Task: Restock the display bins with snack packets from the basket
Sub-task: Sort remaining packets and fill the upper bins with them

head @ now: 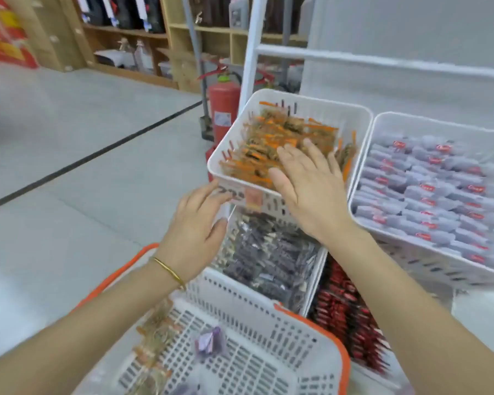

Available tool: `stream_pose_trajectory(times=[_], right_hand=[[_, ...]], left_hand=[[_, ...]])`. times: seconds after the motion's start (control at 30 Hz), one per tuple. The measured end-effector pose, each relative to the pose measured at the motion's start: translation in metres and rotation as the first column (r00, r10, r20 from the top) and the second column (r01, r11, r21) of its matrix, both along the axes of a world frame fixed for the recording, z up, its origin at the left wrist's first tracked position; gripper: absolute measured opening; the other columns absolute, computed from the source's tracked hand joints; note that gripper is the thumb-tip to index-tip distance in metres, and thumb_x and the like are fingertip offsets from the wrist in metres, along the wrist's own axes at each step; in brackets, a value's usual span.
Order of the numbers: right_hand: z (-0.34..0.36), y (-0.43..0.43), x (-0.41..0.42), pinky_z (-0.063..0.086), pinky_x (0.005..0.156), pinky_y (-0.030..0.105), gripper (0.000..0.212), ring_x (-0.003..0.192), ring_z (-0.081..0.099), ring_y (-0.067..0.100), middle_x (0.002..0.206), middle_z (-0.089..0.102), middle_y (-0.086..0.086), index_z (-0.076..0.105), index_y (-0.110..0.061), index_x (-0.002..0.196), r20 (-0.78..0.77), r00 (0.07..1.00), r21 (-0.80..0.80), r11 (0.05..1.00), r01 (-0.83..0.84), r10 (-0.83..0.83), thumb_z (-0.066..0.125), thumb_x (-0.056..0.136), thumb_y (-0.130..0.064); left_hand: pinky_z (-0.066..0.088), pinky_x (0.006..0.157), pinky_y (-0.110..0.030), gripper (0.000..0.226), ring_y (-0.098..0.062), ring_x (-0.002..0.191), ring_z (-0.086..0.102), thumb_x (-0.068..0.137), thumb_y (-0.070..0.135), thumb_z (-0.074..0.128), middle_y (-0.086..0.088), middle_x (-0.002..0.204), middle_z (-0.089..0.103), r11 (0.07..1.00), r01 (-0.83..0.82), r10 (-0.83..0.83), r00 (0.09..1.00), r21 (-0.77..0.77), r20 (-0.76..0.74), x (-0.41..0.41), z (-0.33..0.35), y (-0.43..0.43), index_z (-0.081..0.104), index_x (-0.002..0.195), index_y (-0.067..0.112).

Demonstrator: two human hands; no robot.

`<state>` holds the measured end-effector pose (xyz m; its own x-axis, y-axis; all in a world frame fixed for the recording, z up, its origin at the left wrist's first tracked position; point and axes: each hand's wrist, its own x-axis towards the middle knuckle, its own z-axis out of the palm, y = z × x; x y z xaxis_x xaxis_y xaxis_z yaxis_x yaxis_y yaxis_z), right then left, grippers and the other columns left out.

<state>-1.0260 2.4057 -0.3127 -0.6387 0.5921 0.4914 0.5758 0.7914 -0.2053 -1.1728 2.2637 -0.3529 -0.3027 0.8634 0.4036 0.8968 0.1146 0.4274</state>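
At the upper-left white slotted plastic bin (311, 102), right hand (311, 189) lies flat on the orange-edged snack packets (283, 135), fingers straight, slightly spread; likely pressing the stack level so it sits below the rim. Left hand (200, 223), fingers extended together, touches the bin's front wall, probably steadying it. White mesh basket with orange rim (268, 337) sits beneath the forearms, holding a few loose packets (154, 332).

text: none legible | bin label (234, 193): blurred dark marks; grey packets (428, 201): red logos, unreadable
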Motion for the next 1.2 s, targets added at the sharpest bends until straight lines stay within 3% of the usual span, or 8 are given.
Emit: stream_pose_trajectory(times=[0.2, 0.37, 0.5, 0.63, 0.87, 1.07, 1.13, 1.2], right_hand=[[-0.125, -0.153, -0.063, 0.027, 0.109, 0.047, 0.066, 0.131, 0.040, 0.026, 0.131, 0.056, 0.001, 0.052, -0.017, 0.130, -0.032, 0.918, -0.281, 0.878, -0.388, 0.395, 0.014, 0.094, -0.056], [-0.264, -0.219, -0.083, 0.034, 0.105, 0.038, 0.041, 0.129, 0.041, 0.023, 0.138, 0.049, 0.001, 0.045, -0.023, 0.137, 0.152, 0.861, -0.649, 0.706, -0.283, 0.485, 0.037, 0.101, -0.040], [-0.338, -0.239, -0.103, 0.033, 0.107, 0.042, 0.067, 0.139, 0.028, 0.027, 0.155, 0.021, 0.006, 0.025, -0.025, 0.148, 0.294, 0.739, -0.748, 0.627, -0.217, 0.607, 0.053, 0.091, -0.047], [-0.379, -0.248, -0.124, 0.019, 0.114, 0.053, 0.107, 0.146, 0.002, 0.033, 0.159, -0.008, 0.008, -0.001, -0.034, 0.151, 0.511, 0.648, -0.664, 0.738, -0.120, 0.565, 0.063, 0.072, -0.068], [-0.403, -0.242, -0.151, 0.021, 0.113, 0.052, 0.078, 0.141, 0.018, 0.036, 0.157, 0.011, 0.015, 0.010, -0.018, 0.151, 0.418, 0.865, -0.679, 0.728, 0.093, 0.279, 0.036, 0.092, -0.061], [-0.411, -0.227, -0.169, 0.038, 0.096, 0.038, 0.073, 0.120, 0.044, 0.030, 0.129, 0.049, 0.014, 0.038, -0.006, 0.134, 0.539, 0.813, -0.561, 0.813, 0.154, 0.218, 0.069, 0.081, -0.045], [-0.415, -0.222, -0.168, 0.044, 0.079, 0.033, 0.039, 0.102, 0.056, 0.027, 0.109, 0.060, 0.013, 0.057, -0.007, 0.108, 0.460, 0.852, -0.659, 0.739, 0.139, 0.251, 0.074, 0.079, -0.028], [-0.410, -0.218, -0.163, 0.039, 0.059, 0.027, 0.009, 0.070, 0.057, 0.020, 0.079, 0.062, 0.008, 0.061, -0.010, 0.078, 0.243, 0.941, -0.858, 0.505, 0.096, 0.233, 0.069, 0.081, -0.010]], left_hand=[[0.015, 0.111, -0.034, 0.033, -0.031, 0.137, 0.025, 0.093, 0.019, 0.052, -0.009, 0.147, 0.034, 0.854, -0.277, 0.313, 0.950, -0.441, 0.010, -0.041, -0.051, -0.179, 0.054, 0.126, 0.016], [0.019, 0.112, -0.032, 0.038, -0.025, 0.138, 0.018, 0.095, 0.025, 0.047, -0.002, 0.151, 0.025, 0.758, -0.292, 0.333, 0.942, -0.583, -0.039, -0.052, -0.080, -0.232, 0.046, 0.132, 0.023], [0.023, 0.112, -0.034, 0.040, -0.023, 0.138, 0.016, 0.095, 0.027, 0.046, 0.001, 0.152, 0.023, 0.751, -0.258, 0.277, 0.959, -0.608, -0.065, -0.057, -0.094, -0.255, 0.044, 0.135, 0.024], [0.047, 0.093, -0.048, 0.030, -0.040, 0.119, 0.049, 0.086, 0.022, 0.052, -0.015, 0.131, 0.053, 0.797, -0.211, 0.161, 0.977, -0.566, -0.138, -0.061, -0.112, -0.269, 0.065, 0.112, 0.013], [0.054, 0.072, -0.057, 0.035, -0.043, 0.106, 0.058, 0.075, 0.025, 0.050, -0.020, 0.119, 0.061, 0.785, -0.162, 0.115, 0.987, -0.598, -0.115, -0.064, -0.123, -0.267, 0.068, 0.100, 0.009], [0.047, 0.089, -0.057, 0.044, -0.039, 0.122, 0.046, 0.080, 0.032, 0.041, -0.015, 0.132, 0.052, 0.742, -0.145, 0.200, 0.980, -0.655, 0.009, -0.061, -0.127, -0.268, 0.065, 0.110, 0.013], [0.044, 0.094, -0.055, 0.046, -0.036, 0.127, 0.041, 0.079, 0.032, 0.041, -0.013, 0.137, 0.048, 0.733, -0.160, 0.218, 0.976, -0.661, 0.005, -0.060, -0.127, -0.269, 0.063, 0.115, 0.014], [0.041, 0.099, -0.053, 0.049, -0.033, 0.130, 0.036, 0.080, 0.033, 0.038, -0.011, 0.141, 0.044, 0.719, -0.164, 0.232, 0.973, -0.676, 0.010, -0.061, -0.126, -0.268, 0.060, 0.119, 0.016]])
